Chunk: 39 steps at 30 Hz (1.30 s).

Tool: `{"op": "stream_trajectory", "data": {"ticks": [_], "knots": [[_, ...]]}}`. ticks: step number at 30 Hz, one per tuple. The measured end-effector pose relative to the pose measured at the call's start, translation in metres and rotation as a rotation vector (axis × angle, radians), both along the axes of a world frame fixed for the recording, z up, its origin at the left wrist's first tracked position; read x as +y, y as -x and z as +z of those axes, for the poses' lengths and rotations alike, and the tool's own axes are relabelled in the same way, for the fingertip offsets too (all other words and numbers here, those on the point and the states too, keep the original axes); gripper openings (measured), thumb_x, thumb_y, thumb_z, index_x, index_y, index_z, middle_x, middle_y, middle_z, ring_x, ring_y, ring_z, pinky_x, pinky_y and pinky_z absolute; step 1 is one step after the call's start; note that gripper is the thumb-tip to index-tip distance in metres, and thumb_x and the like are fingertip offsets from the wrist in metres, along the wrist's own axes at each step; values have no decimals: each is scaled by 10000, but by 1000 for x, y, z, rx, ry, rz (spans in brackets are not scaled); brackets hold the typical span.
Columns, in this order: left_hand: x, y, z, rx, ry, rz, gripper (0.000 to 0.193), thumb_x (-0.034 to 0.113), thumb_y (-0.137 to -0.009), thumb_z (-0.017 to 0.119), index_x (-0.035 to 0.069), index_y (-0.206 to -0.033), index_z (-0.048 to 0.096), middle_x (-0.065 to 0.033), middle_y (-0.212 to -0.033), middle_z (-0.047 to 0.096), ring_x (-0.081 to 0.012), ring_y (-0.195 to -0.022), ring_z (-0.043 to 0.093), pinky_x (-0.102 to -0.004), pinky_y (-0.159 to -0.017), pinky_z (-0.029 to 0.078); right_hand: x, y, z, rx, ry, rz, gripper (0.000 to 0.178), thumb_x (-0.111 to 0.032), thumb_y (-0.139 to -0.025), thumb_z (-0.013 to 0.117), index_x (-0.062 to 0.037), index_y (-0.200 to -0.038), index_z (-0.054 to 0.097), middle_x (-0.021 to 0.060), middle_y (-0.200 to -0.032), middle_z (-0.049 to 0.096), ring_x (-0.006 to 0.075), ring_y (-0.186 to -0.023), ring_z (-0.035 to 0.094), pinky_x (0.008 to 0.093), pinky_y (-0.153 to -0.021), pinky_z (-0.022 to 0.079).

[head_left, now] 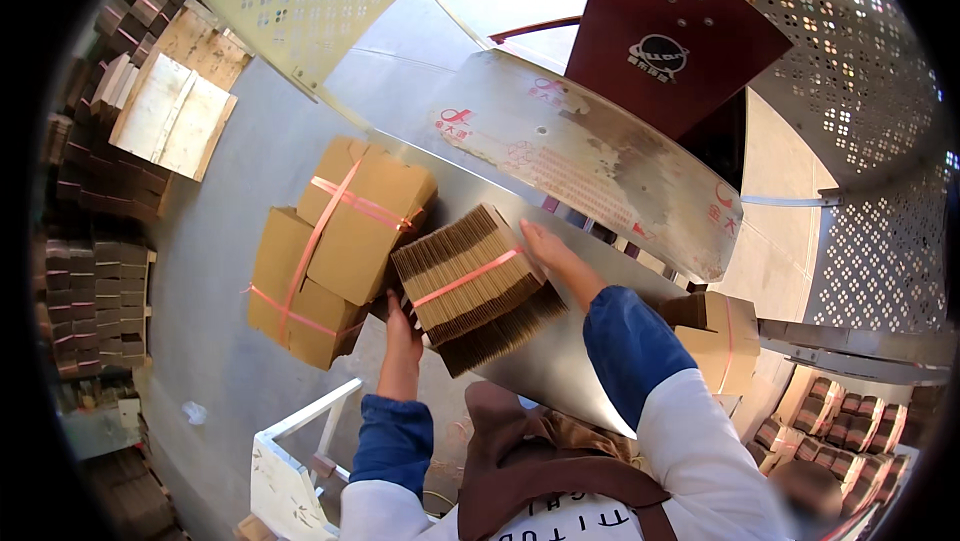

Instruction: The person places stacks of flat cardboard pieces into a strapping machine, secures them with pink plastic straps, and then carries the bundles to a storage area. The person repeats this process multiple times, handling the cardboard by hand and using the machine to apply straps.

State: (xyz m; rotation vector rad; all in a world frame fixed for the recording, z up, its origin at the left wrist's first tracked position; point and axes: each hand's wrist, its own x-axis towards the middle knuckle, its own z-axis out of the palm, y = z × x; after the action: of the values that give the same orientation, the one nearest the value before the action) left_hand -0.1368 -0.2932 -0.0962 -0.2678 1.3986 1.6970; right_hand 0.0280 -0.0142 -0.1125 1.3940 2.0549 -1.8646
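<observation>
A strapped bundle of flat cardboard pieces (465,266), its brown edges fanned toward me and a pink strap across it, is between my hands. My left hand (402,346) grips its left side, fingers partly hidden against the cardboard. Pressed to its right edge is my right hand (552,253), fingertips partly out of sight. The bundle sits tilted over a shiny metal table (590,341). Just left of it, two strapped stacks of flat cardboard (365,216) lean together, bound with pink straps.
A metal guard plate (590,161) and a dark red panel (670,41) stand beyond the table. Perforated screens (290,1) curve around the far side. A white metal frame (285,471) is at my lower left. Another strapped cardboard stack (735,341) lies right; piled cardboard (105,291) lines the left.
</observation>
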Motion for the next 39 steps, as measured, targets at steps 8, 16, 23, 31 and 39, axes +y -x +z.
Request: {"op": "stream_trajectory", "data": {"ticks": [8, 16, 23, 31, 39], "knots": [[46, -44, 41, -343, -486, -66, 595, 496, -986, 333, 69, -1393, 408, -139, -1359, 509, -285, -1209, 537, -448, -963, 499, -2, -20, 146, 18, -305, 185, 799, -653, -862, 481, -78, -1412, 405, 172, -1426, 433, 342, -1318, 380, 425, -1062, 306], [21, -139, -51, -605, -126, -39, 532, 451, -994, 383, 98, -1390, 416, -117, -1345, 517, -276, -1218, 511, -408, -974, 456, -57, -98, 153, -93, -1129, 608, 987, -708, -630, 666, -183, -1424, 406, 206, -1516, 260, 368, -1364, 309, 636, -1019, 253], [71, -109, 91, 557, -48, -348, 814, 277, -895, 647, 6, -1483, 153, -204, -1386, 401, -295, -1213, 477, -409, -979, 429, -90, -114, 165, 17, -1105, 527, 922, -631, -675, 678, -160, -1419, 402, 164, -1518, 272, 326, -1381, 288, 599, -1058, 245], [136, -90, 110, 116, 25, -628, 567, 249, -845, 715, 79, -1318, 454, -61, -1228, 572, -210, -1107, 559, -384, -909, 473, -47, -387, 169, -581, -1185, -608, 666, -267, -695, 811, -8, -1241, 531, 186, -1213, 540, 357, -1102, 522, 435, -930, 428], [173, -87, 102, 91, 138, -734, 565, 290, -850, 713, 80, -1308, 456, -64, -1209, 576, -212, -1075, 576, -389, -894, 486, -91, -442, 126, -251, -484, -761, 827, -517, -702, 758, 46, -1259, 520, 249, -1052, 651, 294, -962, 652, 372, -819, 501]]}}
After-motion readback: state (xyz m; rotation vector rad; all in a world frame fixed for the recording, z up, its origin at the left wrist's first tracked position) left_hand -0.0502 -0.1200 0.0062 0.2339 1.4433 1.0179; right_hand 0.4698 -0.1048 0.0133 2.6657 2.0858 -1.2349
